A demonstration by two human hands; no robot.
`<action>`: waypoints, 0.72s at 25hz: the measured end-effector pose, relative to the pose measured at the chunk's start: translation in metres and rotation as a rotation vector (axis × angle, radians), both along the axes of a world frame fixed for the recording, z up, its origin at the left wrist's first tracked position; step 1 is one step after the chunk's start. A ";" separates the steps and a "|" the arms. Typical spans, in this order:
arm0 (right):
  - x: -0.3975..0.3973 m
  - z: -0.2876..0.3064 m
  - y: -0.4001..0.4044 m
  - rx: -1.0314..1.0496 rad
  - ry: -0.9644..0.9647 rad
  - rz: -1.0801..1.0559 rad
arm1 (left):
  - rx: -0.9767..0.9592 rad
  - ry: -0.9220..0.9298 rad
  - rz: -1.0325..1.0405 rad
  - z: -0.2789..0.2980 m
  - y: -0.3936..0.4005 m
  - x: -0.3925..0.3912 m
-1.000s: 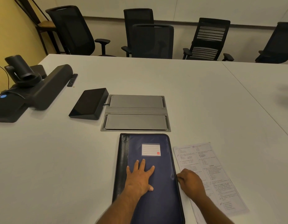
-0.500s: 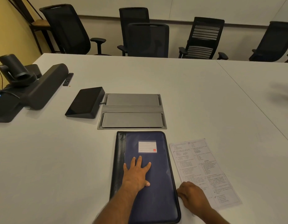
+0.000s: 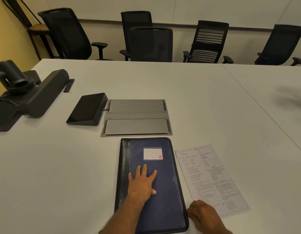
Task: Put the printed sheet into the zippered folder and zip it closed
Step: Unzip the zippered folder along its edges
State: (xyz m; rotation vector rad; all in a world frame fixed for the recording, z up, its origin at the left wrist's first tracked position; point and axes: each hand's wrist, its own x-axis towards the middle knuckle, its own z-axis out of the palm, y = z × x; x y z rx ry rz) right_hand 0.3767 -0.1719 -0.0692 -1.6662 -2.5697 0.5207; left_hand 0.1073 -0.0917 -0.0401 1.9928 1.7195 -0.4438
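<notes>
Pinning the zippered folder (image 3: pixel 160 188) with my left hand (image 3: pixel 141 184) — fingers splayed flat, gripping nothing — I curl my right hand (image 3: pixel 203 215) beside its near edge, overlapping the printed sheet (image 3: pixel 212 178), grip unclear — probably hunting the zipper.

A single head-worn wide-angle view looks forward and steeply down from close above the near edge of a white table (image 3: pixel 197 92), the folder (image 3: pixel 165 186) lying nearest at the bottom centre, while office chairs (image 3: pixel 151 44) line the far wall at the top.
</notes>
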 end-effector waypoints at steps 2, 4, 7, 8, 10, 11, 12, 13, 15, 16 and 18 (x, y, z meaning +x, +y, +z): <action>-0.001 0.000 -0.001 -0.032 -0.006 -0.055 | 0.001 -0.004 -0.005 0.001 -0.002 -0.002; -0.001 -0.002 -0.004 -0.055 0.024 -0.119 | -0.004 -0.016 -0.008 0.002 -0.006 -0.004; -0.001 0.000 -0.006 0.014 -0.015 -0.090 | -0.010 -0.025 -0.013 0.004 -0.014 -0.008; -0.004 0.004 -0.007 0.006 -0.015 -0.086 | -0.012 -0.026 -0.016 0.005 -0.018 -0.009; -0.007 0.008 -0.007 -0.028 -0.001 -0.110 | -0.015 -0.026 -0.023 0.005 -0.025 -0.012; -0.008 0.008 -0.008 -0.026 0.004 -0.124 | -0.018 -0.025 -0.026 0.006 -0.029 -0.014; -0.009 0.009 -0.009 -0.016 -0.001 -0.130 | -0.024 -0.026 -0.029 0.008 -0.033 -0.015; -0.010 0.010 -0.010 -0.020 -0.014 -0.133 | -0.030 -0.026 -0.030 0.009 -0.038 -0.017; -0.012 0.012 -0.012 -0.028 -0.036 -0.128 | -0.038 -0.020 -0.036 0.009 -0.046 -0.020; -0.013 0.013 -0.012 -0.027 -0.048 -0.127 | -0.038 -0.017 -0.035 0.009 -0.051 -0.022; -0.015 0.014 -0.014 -0.033 -0.065 -0.138 | -0.032 -0.017 -0.032 0.009 -0.060 -0.025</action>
